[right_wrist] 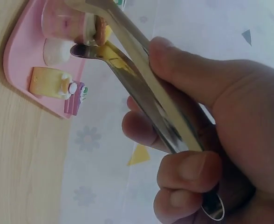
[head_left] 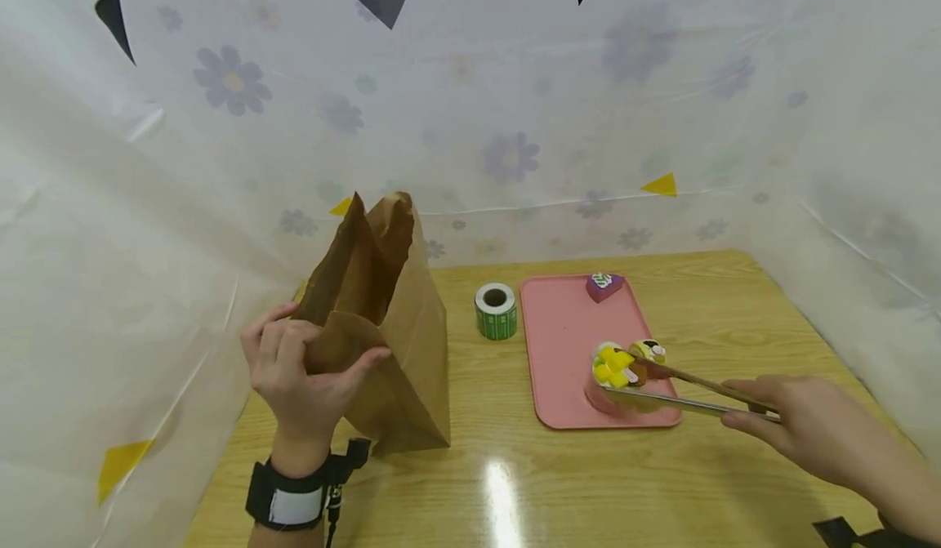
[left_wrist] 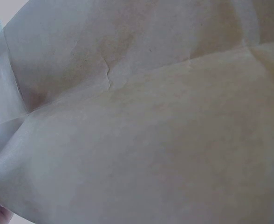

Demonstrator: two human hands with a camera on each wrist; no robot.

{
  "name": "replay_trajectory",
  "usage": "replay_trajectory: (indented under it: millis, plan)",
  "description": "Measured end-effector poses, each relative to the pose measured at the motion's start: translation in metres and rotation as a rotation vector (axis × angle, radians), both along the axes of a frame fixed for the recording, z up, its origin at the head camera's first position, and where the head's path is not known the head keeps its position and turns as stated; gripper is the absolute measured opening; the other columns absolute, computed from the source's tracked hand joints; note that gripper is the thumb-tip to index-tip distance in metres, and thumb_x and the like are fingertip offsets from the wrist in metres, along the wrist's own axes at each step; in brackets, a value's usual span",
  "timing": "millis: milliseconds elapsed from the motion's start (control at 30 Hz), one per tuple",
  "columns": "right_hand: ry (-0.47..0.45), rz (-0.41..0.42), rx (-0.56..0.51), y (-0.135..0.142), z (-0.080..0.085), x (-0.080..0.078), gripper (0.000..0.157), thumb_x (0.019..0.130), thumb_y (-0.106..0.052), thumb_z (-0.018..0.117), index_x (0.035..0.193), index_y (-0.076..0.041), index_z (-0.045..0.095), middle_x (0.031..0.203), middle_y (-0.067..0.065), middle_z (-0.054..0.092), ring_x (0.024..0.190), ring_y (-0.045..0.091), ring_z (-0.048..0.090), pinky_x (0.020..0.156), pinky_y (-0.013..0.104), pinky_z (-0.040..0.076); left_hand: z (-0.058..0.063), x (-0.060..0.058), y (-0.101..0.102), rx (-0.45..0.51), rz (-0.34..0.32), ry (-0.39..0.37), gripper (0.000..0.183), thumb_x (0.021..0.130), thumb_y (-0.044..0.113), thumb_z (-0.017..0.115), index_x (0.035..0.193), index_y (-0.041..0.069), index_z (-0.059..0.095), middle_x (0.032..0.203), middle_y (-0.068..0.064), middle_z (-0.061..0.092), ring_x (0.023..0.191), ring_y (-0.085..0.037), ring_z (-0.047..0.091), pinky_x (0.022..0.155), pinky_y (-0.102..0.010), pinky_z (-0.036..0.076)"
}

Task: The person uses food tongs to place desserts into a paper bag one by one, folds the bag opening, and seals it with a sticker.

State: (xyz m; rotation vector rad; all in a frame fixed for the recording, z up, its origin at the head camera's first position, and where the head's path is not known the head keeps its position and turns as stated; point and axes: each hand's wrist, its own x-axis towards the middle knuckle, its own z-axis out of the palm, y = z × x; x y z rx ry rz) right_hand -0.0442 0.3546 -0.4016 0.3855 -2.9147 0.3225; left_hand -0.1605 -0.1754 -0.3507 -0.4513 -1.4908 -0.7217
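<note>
My left hand (head_left: 301, 376) grips the top edge of a standing brown paper bag (head_left: 422, 319), thumb on the near side. The bag's mouth gapes, and its paper fills the left wrist view. In my right hand (head_left: 823, 429) is a pair of metal tongs (right_wrist: 167, 100). Their tips lie at either side of a dessert cup (head_left: 613, 366) with a yellow topping, over the near end of the pink tray (head_left: 555, 327). Beside the cup are a yellow cake piece (right_wrist: 48, 83) and a white round piece (right_wrist: 56, 51). A purple cake piece (head_left: 606, 288) sits at the tray's far edge.
A roll of green labels (head_left: 496, 313) stands between the bag and the tray. Pale flowered sheeting (head_left: 470, 107) surrounds the wooden table (head_left: 456, 491) at the back and both sides.
</note>
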Motion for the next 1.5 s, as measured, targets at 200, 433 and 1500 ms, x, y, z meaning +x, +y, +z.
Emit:
replay_trajectory:
  millis: [200,433,1500]
  plan:
    - [0.020,-0.014,-0.028,-0.002,0.006,-0.005,0.040,0.083,-0.037,0.087,0.113,-0.011,0.080,0.082,-0.014,0.075,0.067,-0.004,0.062,0.053,0.025,0.047,0.000,0.000,0.000,0.001,-0.003,0.001,0.085,0.073,0.079,0.078,0.067,-0.001,0.049,0.062,-0.018,0.047,0.070,-0.043,0.056,0.097,-0.045,0.048]
    - [0.088,-0.034,-0.047,-0.007,0.017,-0.013,0.041,0.084,-0.034,0.087,0.114,-0.007,0.080,0.084,-0.003,0.078,0.063,-0.008,0.049,0.050,0.023,0.038,0.001,0.000,0.000,0.002,-0.008,0.005,0.085,0.073,0.078,0.079,0.067,-0.001,0.049,0.062,-0.017,0.046,0.068,-0.043,0.055,0.096,-0.046,0.048]
    - [0.437,0.116,-0.207,-0.096,0.146,-0.065,0.046,0.081,-0.021,0.090,0.126,-0.019,0.078,0.079,0.000,0.073,0.041,-0.008,0.031,0.047,0.020,0.027,0.001,0.002,0.000,-0.009,0.013,0.016,0.084,0.074,0.079,0.078,0.067,0.000,0.049,0.061,-0.016,0.047,0.067,-0.041,0.056,0.096,-0.046,0.049]
